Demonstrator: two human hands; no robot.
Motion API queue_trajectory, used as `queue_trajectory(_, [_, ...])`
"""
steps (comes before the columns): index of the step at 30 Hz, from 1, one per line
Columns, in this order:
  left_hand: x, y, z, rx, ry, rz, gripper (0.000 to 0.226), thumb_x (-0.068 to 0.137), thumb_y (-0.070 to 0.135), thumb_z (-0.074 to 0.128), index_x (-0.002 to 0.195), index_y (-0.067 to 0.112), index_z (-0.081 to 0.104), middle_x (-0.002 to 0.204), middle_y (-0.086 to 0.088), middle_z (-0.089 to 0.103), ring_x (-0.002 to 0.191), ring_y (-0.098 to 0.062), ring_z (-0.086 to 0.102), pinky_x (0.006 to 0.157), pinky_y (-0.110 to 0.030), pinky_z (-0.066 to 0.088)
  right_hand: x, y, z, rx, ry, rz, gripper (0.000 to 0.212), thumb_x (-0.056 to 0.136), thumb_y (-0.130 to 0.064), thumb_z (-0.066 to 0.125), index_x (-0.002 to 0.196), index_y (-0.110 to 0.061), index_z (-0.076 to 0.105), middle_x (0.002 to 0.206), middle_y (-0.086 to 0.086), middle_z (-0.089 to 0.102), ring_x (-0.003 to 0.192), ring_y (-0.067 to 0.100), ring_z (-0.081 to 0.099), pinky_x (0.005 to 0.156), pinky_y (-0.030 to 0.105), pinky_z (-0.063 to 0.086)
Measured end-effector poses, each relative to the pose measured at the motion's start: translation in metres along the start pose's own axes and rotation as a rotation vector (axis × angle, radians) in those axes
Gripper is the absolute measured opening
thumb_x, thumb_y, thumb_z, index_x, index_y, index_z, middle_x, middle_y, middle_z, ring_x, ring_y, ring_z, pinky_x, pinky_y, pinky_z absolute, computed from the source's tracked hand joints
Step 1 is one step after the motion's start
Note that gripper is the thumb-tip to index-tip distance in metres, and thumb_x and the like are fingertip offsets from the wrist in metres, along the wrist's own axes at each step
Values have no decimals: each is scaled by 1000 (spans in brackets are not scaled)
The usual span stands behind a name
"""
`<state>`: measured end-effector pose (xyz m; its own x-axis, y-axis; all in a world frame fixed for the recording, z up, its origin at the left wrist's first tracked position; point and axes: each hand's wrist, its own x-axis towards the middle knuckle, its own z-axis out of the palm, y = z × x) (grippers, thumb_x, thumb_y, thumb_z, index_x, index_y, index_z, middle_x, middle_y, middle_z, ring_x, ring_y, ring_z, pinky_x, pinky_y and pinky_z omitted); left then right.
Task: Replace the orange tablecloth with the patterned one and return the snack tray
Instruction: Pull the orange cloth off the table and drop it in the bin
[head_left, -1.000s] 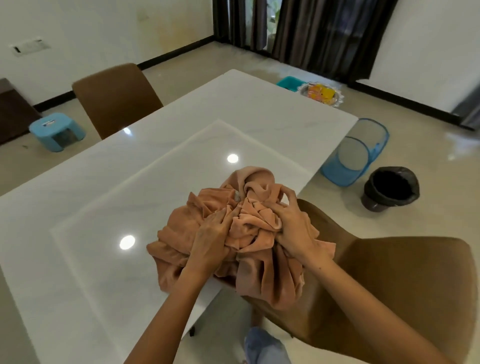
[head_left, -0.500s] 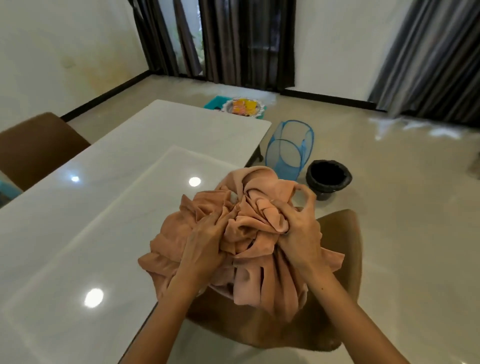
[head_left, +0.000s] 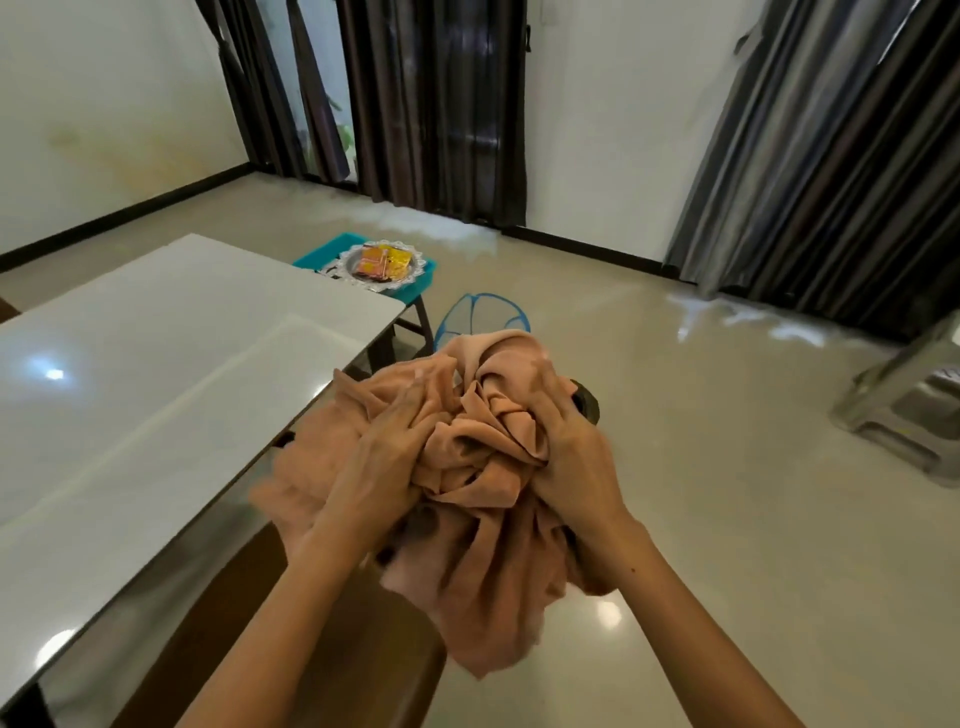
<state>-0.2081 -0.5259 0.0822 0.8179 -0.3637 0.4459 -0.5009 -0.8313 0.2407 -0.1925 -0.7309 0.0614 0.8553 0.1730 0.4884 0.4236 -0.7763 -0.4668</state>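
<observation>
- White glossy table (head_left: 156, 374) at the left, ceiling lights mirrored in its top, near edge running diagonally toward the bottom left corner.
- Brown chair (head_left: 322, 649) tucked under that near edge, seat showing below the forearms.
- Beyond the table's far corner, teal stool (head_left: 415, 283) bearing the snack tray (head_left: 387, 262): silver, scalloped rim, orange and yellow packets inside; well apart from both hands.
- Left hand (head_left: 384, 467) pressed into the left side of the orange tablecloth (head_left: 483, 467), fingers curled and sunk into the folds, gripping the cloth.
- Orange tablecloth bunched into a rough ball, lifted off the table and held in the air just past the table's near edge, above the chair and floor.
- Peach-orange colour, plain with no print, soft matt weave; deep twisted creases knotted at the middle, a rounded hump on top, loose tails hanging down below the wrists; left fringe blurred.
- Blue mesh hamper (head_left: 483, 312) on the floor behind the bundle, only its wire-framed upper rim visible above the cloth.
- Right hand (head_left: 566, 441) clamped on the right side of the bundle, fingers bent over the top folds, thumb side wrapped round the cloth.
- Dark round bin (head_left: 589, 410) peeping out just beside the right hand, mostly hidden.
- Dark curtains (head_left: 831, 156) along the far wall, grey plastic stool (head_left: 914, 410) at the far right on the shiny beige floor.
</observation>
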Motion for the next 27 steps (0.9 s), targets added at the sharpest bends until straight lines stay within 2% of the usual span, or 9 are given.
queue_trajectory(4, [36, 3, 30, 182, -17, -13, 62, 59, 21, 88, 115, 10, 66, 117, -15, 66, 98, -36, 66, 92, -41, 37, 33, 43, -4, -30, 4, -96, 67, 67, -2, 74, 127, -21, 48, 117, 13, 62, 85, 34, 64, 66, 37, 53])
queue_trajectory(8, [80, -9, 75, 136, -21, -69, 67, 60, 19, 87, 121, 12, 61, 118, -15, 65, 98, -37, 65, 89, -55, 43, 73, 96, 4, -42, -101, -103, 66, 69, -6, 66, 128, -28, 45, 120, 1, 61, 92, 24, 58, 67, 28, 42])
queue_trajectory(12, [134, -31, 120, 186, -39, -74, 70, 53, 24, 90, 117, 15, 65, 114, -8, 67, 102, -27, 63, 102, -43, 22, 126, 152, 28, -79, -174, -113, 63, 63, -4, 67, 120, -25, 51, 101, 2, 64, 83, 25, 57, 61, 23, 33])
queue_trajectory(15, [179, -49, 152, 84, -169, -216, 69, 64, 24, 85, 127, 19, 56, 121, -11, 63, 109, -29, 61, 97, -49, 42, 169, 191, 44, -79, -220, -98, 61, 63, -5, 66, 118, -23, 51, 98, 3, 63, 82, 25, 56, 59, 25, 34])
queue_trajectory(17, [210, -59, 170, 1, -250, -314, 68, 83, 30, 67, 143, 24, 34, 143, -5, 44, 128, -24, 44, 110, -43, 29, 199, 217, 53, -72, -227, -88, 60, 62, -5, 66, 118, -22, 53, 95, 4, 63, 79, 26, 57, 60, 25, 33])
queue_trajectory(19, [238, -73, 187, 3, -230, -316, 74, 85, 30, 62, 148, 24, 22, 145, -3, 39, 125, -22, 42, 106, -38, 32, 228, 239, 64, -63, -249, -76, 59, 63, -6, 66, 118, -21, 53, 95, 4, 63, 79, 27, 58, 60, 25, 33])
queue_trajectory(21, [268, -88, 201, 9, -229, -311, 78, 86, 27, 61, 150, 25, 16, 146, -4, 37, 125, -23, 40, 107, -37, 32, 255, 261, 77, -35, -263, -81, 57, 65, -8, 65, 119, -22, 53, 97, 4, 64, 80, 26, 58, 61, 25, 34])
queue_trajectory(24, [312, -118, 226, -19, -273, -271, 71, 93, 33, 53, 150, 30, 11, 154, 4, 26, 140, -14, 23, 113, -25, 8, 299, 292, 100, 16, -286, -70, 50, 69, -13, 63, 118, -22, 53, 97, 4, 64, 80, 27, 58, 61, 26, 35])
queue_trajectory(27, [354, -149, 252, -27, -326, -297, 67, 94, 32, 50, 150, 27, 14, 156, 3, 23, 142, -14, 19, 113, -21, 2, 344, 322, 124, 31, -304, -70, 49, 71, -16, 66, 118, -21, 54, 99, 4, 64, 82, 27, 58, 63, 25, 35])
